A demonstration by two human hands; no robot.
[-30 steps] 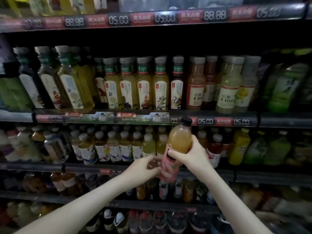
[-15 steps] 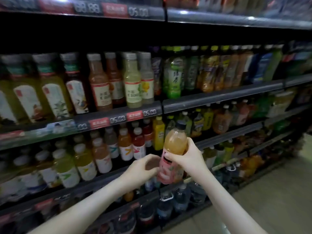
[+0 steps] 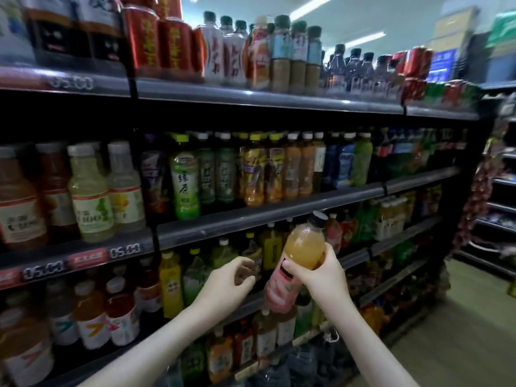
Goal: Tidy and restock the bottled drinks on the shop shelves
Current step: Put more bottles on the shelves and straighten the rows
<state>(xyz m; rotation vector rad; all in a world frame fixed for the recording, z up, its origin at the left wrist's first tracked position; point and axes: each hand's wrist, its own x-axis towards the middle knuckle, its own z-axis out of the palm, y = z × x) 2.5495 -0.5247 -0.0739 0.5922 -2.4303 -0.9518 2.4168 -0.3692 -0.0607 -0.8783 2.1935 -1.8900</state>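
Right hand grips tilted pink-labelled, dark-capped plastic bottle of orange drink, mid-air before dark metal shelf rail. Left hand loosely curled, empty, beside. Risk: one-hand grip slips; insertion topples crowded shelved bottles.

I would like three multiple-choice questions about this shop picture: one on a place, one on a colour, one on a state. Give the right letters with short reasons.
1. Where is the juice bottle?
A) in a basket
B) in the right hand, in front of the shelves
C) in a cardboard box

2. What colour is its label?
A) blue
B) green
C) pink

3. How is its cap?
A) on the bottle
B) taken off
C) cracked in two

Answers: 1 B, the right hand's grip is round its middle. 2 C, the lower wrap is pink. 3 A, the dark cap sits on the neck.
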